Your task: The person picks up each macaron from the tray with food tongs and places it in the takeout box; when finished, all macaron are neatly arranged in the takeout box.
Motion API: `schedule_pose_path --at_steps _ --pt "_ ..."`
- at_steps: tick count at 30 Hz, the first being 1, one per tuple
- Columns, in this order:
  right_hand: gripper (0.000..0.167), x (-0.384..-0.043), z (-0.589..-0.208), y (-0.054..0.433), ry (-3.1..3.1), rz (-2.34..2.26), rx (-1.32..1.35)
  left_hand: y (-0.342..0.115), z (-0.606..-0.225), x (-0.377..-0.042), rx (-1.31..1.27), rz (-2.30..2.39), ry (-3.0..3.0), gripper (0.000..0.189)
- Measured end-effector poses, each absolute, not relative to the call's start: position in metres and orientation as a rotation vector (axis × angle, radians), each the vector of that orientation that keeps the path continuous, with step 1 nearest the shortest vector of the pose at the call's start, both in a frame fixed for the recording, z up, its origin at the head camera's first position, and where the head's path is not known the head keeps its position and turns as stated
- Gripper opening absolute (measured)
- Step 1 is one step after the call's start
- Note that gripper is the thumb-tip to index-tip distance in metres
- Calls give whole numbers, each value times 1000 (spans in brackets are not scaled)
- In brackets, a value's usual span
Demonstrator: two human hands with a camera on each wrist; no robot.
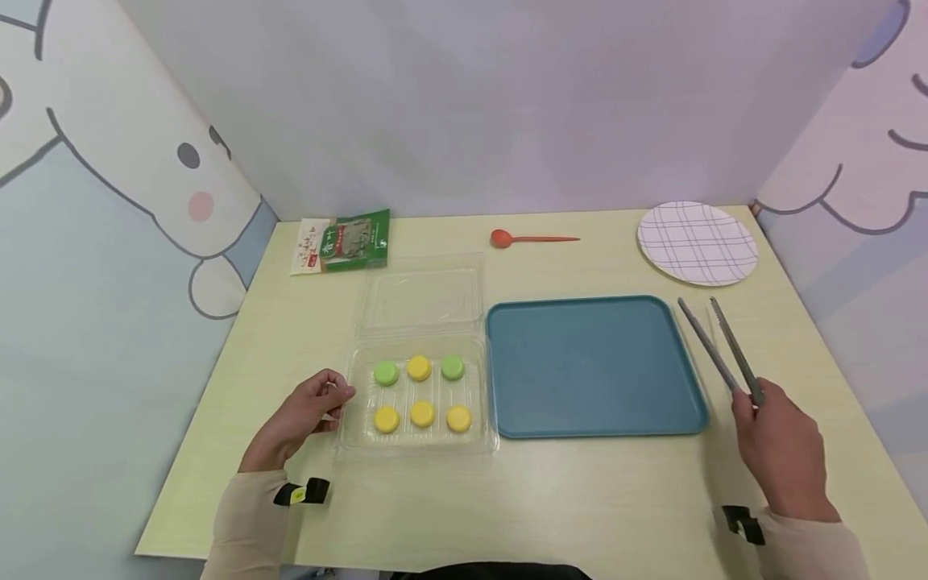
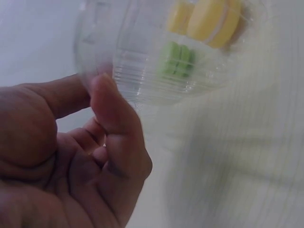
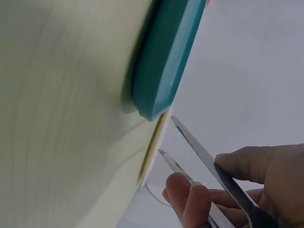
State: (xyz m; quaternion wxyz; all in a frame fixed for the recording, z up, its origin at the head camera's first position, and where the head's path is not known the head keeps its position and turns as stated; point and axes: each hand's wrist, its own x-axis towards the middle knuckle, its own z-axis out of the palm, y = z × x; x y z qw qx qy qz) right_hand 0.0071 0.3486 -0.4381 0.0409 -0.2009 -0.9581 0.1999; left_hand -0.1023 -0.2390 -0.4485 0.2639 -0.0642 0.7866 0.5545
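Observation:
A clear plastic clamshell box (image 1: 416, 445) lies with its lid (image 1: 422, 298) folded back. Inside are several yellow macarons (image 1: 422, 414) and two green macarons (image 1: 386, 373), set in two rows. My left hand (image 1: 310, 409) pinches the box's left rim between thumb and finger; the left wrist view shows the thumb against the plastic wall, below a green macaron (image 2: 177, 61). To the right of the blue tray (image 1: 594, 366), my right hand (image 1: 783, 447) grips metal tongs (image 1: 737, 348). Their arms are spread apart, tips pointing away from me, nothing between them.
At the back left lies a green and white food packet (image 1: 351, 242). A red spoon (image 1: 532, 238) lies along the back of the table. The checked plate (image 1: 698, 243) sits at the back right, beyond the tray. Walls border the table's back and sides.

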Motion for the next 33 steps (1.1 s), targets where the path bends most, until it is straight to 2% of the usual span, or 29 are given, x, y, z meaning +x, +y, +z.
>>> schedule_pose_path --at_steps 4,9,13,17,26,33 --pt "26 6 -439 353 -2979 641 -637 -238 -450 -103 -180 1500 2127 23" --pt "46 4 -441 366 -3087 653 -616 -238 -450 -102 -185 1498 2121 24" --pt "54 -2 -442 379 -3214 629 -614 -239 -450 -102 -186 1497 2123 24" --pt "60 -9 -441 387 -3377 594 -727 -239 -450 -103 -185 1496 2125 24" --pt "47 -14 -441 387 -3434 598 -731 -241 -450 -104 -165 1493 2116 24" --pt "67 -20 -433 371 -3372 539 -713 -244 -450 -108 -144 1432 2119 25"
